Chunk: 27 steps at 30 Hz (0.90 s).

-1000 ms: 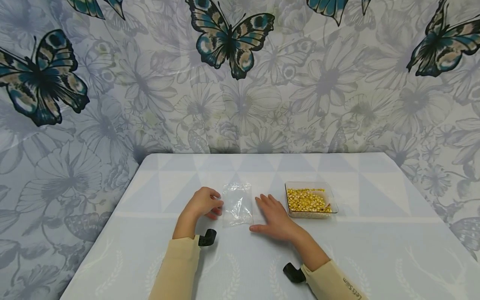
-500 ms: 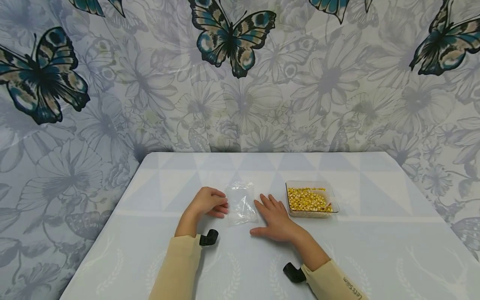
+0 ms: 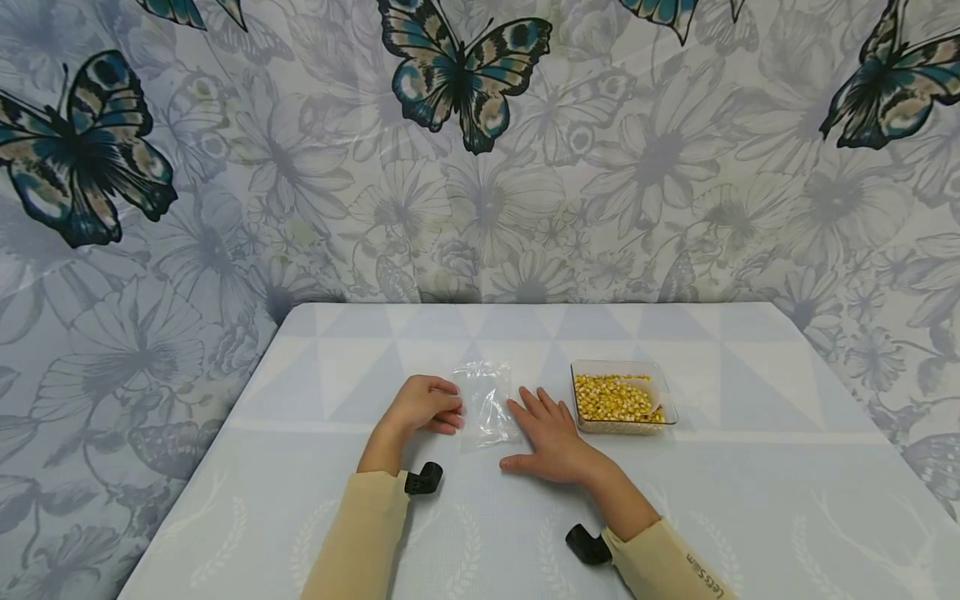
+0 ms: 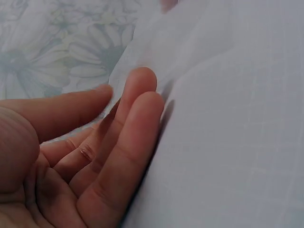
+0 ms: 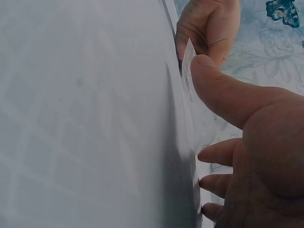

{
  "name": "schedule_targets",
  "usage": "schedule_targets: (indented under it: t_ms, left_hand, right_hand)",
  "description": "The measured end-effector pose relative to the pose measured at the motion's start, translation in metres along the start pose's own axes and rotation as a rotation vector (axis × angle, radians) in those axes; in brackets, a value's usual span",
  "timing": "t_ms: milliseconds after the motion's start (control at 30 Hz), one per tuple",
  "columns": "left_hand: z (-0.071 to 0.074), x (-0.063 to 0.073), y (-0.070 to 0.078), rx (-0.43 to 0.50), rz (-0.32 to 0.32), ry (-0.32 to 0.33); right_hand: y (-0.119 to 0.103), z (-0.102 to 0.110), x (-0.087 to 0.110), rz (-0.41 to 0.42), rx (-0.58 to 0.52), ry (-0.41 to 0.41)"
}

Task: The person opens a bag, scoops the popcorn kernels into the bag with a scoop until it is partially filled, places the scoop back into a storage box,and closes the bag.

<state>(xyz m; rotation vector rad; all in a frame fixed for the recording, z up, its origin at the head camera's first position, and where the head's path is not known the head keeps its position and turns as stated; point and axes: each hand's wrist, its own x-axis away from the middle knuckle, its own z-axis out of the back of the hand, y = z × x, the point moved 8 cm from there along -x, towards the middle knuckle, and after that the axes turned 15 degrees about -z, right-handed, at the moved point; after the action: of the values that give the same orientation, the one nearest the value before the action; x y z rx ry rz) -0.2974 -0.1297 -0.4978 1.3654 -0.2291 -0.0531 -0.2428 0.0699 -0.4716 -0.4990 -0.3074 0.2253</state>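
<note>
A clear plastic bag point(image 3: 487, 406) lies flat on the table between the two hands. My left hand point(image 3: 425, 406) is at its left edge, fingertips touching or nearly touching it. In the left wrist view the fingers point(image 4: 137, 123) are loosely bent, and the thumb stands a little apart from the nearest fingertips. My right hand point(image 3: 551, 437) rests palm down with fingers spread, its fingertips at the bag's right edge. From the right wrist view, part of the bag point(image 5: 190, 90) lifts slightly near the thumb.
To the right of the right hand stands a clear rectangular container point(image 3: 663, 422) of yellow corn kernels point(image 3: 611, 400). Something pale pokes out among the kernels. The patterned table point(image 3: 480, 533) ends at a back edge before a butterfly-print cloth point(image 3: 480, 225).
The left hand has moved slightly to the right, and the bag has shifted right with it, up to the right fingertips. The right hand has barely moved.
</note>
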Motion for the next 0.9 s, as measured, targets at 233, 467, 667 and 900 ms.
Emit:
schedule_targets:
  t_ms: [233, 467, 667, 900]
  left_hand:
    - [-0.0007, -0.0006, 0.0016, -0.007, -0.016, 0.004]
    - [-0.0035, -0.0007, 0.0015, -0.016, -0.013, -0.007]
    - [-0.0039, -0.001, 0.0017, -0.026, -0.014, -0.004]
    - [-0.004, -0.002, 0.0004, -0.019, -0.006, -0.009]
  right_hand:
    - [0.0002, -0.0001, 0.0, -0.008, 0.007, -0.008]
    - [0.0014, -0.0007, -0.0002, -0.02, 0.021, -0.004]
    - [0.0014, -0.0006, -0.0005, -0.019, 0.018, -0.001]
    - [0.0006, 0.0003, 0.0003, -0.011, -0.004, -0.004]
